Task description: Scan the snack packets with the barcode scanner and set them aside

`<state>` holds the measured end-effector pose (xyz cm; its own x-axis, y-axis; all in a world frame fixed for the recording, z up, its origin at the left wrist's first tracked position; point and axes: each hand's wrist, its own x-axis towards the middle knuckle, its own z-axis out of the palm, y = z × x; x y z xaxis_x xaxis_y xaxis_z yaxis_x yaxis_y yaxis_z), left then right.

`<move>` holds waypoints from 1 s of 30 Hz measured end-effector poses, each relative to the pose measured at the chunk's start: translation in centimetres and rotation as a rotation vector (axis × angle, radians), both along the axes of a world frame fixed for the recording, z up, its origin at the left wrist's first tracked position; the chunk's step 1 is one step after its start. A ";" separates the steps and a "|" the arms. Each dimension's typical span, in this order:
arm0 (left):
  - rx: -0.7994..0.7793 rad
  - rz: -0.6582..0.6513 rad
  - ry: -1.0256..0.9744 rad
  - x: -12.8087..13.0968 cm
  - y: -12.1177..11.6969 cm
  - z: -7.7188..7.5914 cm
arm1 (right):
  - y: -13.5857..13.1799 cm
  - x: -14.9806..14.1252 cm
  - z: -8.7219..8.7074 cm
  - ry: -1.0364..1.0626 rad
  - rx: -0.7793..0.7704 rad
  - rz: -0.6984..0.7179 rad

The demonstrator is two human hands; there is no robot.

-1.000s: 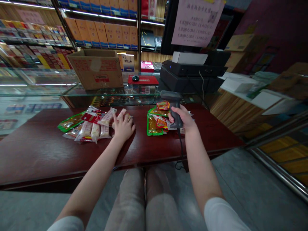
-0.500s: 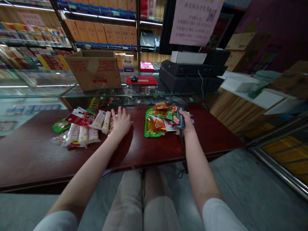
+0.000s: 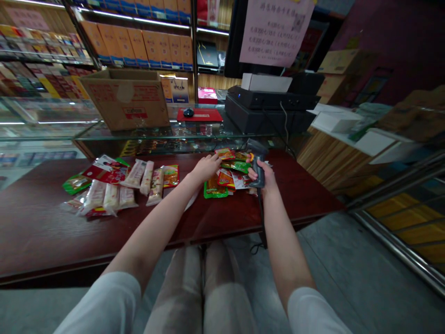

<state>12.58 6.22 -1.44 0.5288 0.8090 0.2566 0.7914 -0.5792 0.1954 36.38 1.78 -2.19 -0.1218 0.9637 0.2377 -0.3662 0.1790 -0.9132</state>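
Note:
My left hand (image 3: 207,168) lies over the left side of a pile of packaged snacks, its fingers stretched onto a small red packet (image 3: 224,153) and a green-edged packet (image 3: 237,165); the fingertips are partly hidden. In my right hand (image 3: 265,175) is a dark handheld barcode scanner (image 3: 257,149), its cable hanging below the grip. The scanner is above the pile's right side. Beneath my left hand, another green-edged packet (image 3: 214,188) shows. A second group of snacks lies left of my left arm, with a white wrapped bar (image 3: 156,185) and a red-and-yellow packet (image 3: 171,176).
Behind the brown table (image 3: 38,222) stands a glass counter with a cardboard box (image 3: 127,99), a mouse (image 3: 188,112) on a red mat (image 3: 212,115), and a black cash drawer (image 3: 248,113) under a monitor. Goods fill the back shelves. A metal rail (image 3: 399,246) runs at right.
My left hand has moved right, from the left group to the right pile, uncovering the red-and-yellow packet beside the bars. My right hand still holds the scanner over the pile.

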 end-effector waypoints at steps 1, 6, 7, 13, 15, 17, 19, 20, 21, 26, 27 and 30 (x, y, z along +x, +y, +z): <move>0.011 0.003 -0.055 -0.6 0.0 0.0 | 0.0 -0.1 0.1 -0.005 0.004 0.004; 0.053 0.135 -0.429 -3.7 0.0 0.6 | -0.1 -0.4 0.5 -0.050 -0.004 0.016; 0.048 0.165 -0.529 -4.3 0.0 0.7 | -0.2 -0.4 0.6 -0.050 -0.005 0.022; -0.103 0.352 -1.114 -8.3 -0.4 0.1 | -0.9 -1.2 1.5 -0.095 0.024 0.087; -0.169 0.364 -1.296 -9.4 -0.8 -0.7 | -1.1 -2.0 2.2 -0.165 0.019 0.127; -0.245 0.335 -1.475 -10.4 -1.3 -1.3 | -1.1 -3.3 3.0 -0.235 0.000 0.172; -0.305 0.277 -1.603 -11.3 -2.0 -1.9 | -0.8 -4.8 3.5 -0.288 -0.023 0.220; -0.326 0.246 -1.643 -11.6 -2.4 -2.0 | -0.6 -5.5 3.6 -0.301 -0.029 0.238; -0.340 0.218 -1.672 -11.9 -2.7 -2.1 | -0.4 -6.2 3.6 -0.303 -0.034 0.250; -0.373 0.156 -1.738 -13.1 -4.0 -1.9 | 0.2 -8.1 2.4 -0.276 -0.063 0.262; -0.412 0.146 -1.761 -13.2 -4.0 -1.7 | 0.1 -8.2 2.1 -0.274 -0.064 0.263; -0.553 0.143 -1.875 -13.5 -4.1 -1.4 | -0.3 -8.2 1.5 -0.270 -0.061 0.261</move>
